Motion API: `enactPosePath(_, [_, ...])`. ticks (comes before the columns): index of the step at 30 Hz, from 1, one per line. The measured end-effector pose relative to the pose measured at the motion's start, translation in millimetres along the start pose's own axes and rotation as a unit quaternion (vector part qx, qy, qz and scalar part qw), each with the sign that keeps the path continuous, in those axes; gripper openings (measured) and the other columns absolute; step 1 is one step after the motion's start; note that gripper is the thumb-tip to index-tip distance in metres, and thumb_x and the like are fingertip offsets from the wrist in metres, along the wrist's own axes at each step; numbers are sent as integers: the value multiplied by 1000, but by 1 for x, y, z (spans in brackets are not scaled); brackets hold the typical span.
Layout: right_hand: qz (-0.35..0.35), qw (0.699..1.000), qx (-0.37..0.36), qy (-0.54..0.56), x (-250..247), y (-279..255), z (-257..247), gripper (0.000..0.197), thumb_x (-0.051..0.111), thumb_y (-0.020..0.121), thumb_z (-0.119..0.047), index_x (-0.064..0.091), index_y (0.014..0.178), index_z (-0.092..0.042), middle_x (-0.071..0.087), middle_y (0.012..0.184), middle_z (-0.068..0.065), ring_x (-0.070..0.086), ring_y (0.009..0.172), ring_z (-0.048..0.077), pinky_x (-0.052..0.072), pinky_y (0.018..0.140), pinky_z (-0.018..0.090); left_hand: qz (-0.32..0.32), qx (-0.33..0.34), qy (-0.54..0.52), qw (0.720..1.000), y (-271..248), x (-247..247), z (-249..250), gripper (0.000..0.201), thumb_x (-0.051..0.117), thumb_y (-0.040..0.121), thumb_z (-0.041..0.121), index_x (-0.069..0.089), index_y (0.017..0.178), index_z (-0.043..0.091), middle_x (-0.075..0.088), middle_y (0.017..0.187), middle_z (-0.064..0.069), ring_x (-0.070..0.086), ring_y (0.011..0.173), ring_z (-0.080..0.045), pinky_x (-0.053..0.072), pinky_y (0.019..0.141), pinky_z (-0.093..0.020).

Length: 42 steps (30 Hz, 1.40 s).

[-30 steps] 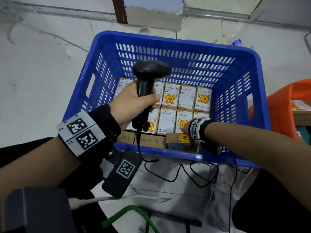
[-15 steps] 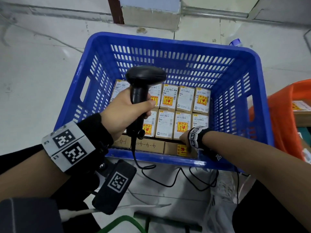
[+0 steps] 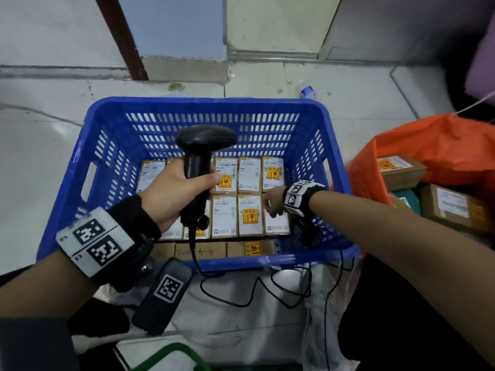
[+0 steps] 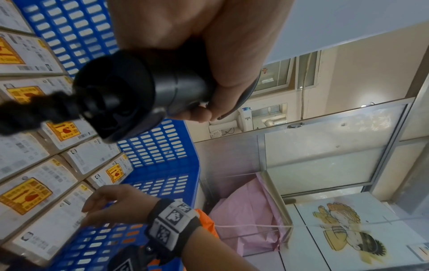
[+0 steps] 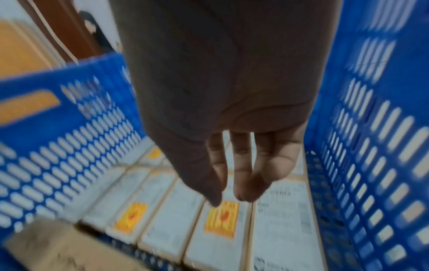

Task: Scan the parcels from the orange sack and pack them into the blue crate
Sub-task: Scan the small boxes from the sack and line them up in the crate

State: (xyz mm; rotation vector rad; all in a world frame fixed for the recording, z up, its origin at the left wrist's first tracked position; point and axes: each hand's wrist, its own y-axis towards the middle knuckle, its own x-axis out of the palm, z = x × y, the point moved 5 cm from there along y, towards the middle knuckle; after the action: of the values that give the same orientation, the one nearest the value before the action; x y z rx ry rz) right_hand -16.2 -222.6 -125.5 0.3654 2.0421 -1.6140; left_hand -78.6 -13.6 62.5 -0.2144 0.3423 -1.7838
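Note:
The blue crate (image 3: 332, 145) stands on the floor with several labelled cardboard parcels (image 3: 249, 214) packed flat in rows inside. My left hand (image 3: 174, 191) grips the handle of a black barcode scanner (image 3: 205, 140) above the crate's middle; the scanner's base (image 4: 120, 95) fills the left wrist view. My right hand (image 3: 272, 203) hovers with empty, relaxed fingers (image 5: 246, 179) just above the parcels (image 5: 220, 218) at the crate's right wall. The orange sack (image 3: 428, 145) lies to the right with more parcels (image 3: 401, 170) in it.
The scanner's black cable (image 3: 254, 293) loops over white sheeting in front of the crate. A plastic bottle (image 3: 308, 91) lies behind the crate. A pink bag (image 4: 250, 207) sits beyond the crate's right side. Bare floor lies to the left.
My right hand has risen from the near right corner of the crate and drawn back toward the right wall, empty. The left hand still holds the scanner above the crate.

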Motion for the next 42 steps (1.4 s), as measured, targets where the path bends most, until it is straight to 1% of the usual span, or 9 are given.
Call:
enactPosePath(7, [222, 965, -4, 143, -41, -89, 43, 19, 54, 87, -4, 66, 98, -14, 62, 100, 2, 58, 91, 19, 50, 81, 30, -62, 39, 18, 997, 0, 78, 39, 7, 61, 90, 4, 56, 92, 9, 55, 72, -3, 55, 60, -9, 50, 61, -20])
enactPosePath(17, [425, 826, 75, 362, -7, -225, 242, 31, 44, 84, 12, 63, 95, -10, 52, 67, 1, 49, 47, 3, 35, 40, 9, -217, 105, 70, 968, -9, 230, 68, 15, 67, 79, 13, 55, 86, 5, 53, 65, -5, 51, 58, -12, 46, 58, -23])
enactPosePath(22, [437, 762, 212, 428, 64, -265, 364, 31, 48, 88, 7, 58, 73, -19, 50, 60, 5, 45, 51, 17, 38, 41, 21, -257, 92, 75, 959, -4, 282, 62, 24, 70, 80, 13, 54, 93, 1, 52, 65, -4, 50, 57, -13, 45, 56, -21])
enactPosePath(28, [310, 793, 348, 391, 155, -274, 449, 21, 60, 86, -1, 59, 71, -17, 60, 77, 9, 52, 57, 17, 39, 40, 15, -297, 67, 71, 950, 7, 324, 52, 24, 66, 76, 19, 54, 91, 3, 52, 73, -10, 51, 60, -11, 47, 60, -21])
enactPosePath(30, [255, 808, 368, 382, 176, -279, 460, 8, 63, 89, -15, 62, 82, -13, 60, 77, 6, 58, 65, 20, 46, 54, 22, -306, 63, 73, 947, 14, 330, 46, 23, 67, 77, 18, 55, 91, 4, 53, 76, -10, 52, 62, -13, 48, 63, -23])
enactPosePath(33, [196, 814, 409, 363, 203, -292, 481, 33, 66, 68, -45, 62, 74, -13, 57, 85, 9, 54, 81, 23, 42, 73, 32, -312, 65, 86, 944, 24, 339, 39, 13, 68, 86, 8, 56, 91, 3, 55, 76, -9, 54, 62, -13, 50, 64, -23])
enactPosePath(35, [186, 797, 435, 374, 221, -297, 505, 27, 72, 72, -33, 60, 79, -10, 60, 92, 11, 54, 85, 26, 41, 74, 32, -311, 61, 84, 945, 32, 344, 34, 9, 64, 87, 4, 56, 92, 3, 55, 77, -8, 54, 62, -12, 49, 62, -21])
enactPosePath(39, [122, 820, 448, 336, 247, -279, 536, 29, 74, 78, -37, 64, 82, -10, 61, 85, 12, 58, 79, 26, 52, 76, 36, -322, 46, 72, 943, 43, 354, 27, 22, 69, 78, 16, 56, 91, 4, 55, 76, -6, 54, 63, -12, 48, 63, -21])
enactPosePath(42, [30, 862, 353, 362, 244, -236, 506, 41, 76, 78, -40, 71, 95, -2, 63, 80, 7, 58, 76, 21, 46, 69, 31, -325, 32, 73, 942, 48, 360, 23, 26, 67, 74, 21, 56, 92, 5, 56, 74, -4, 54, 64, -13, 49, 63, -24])
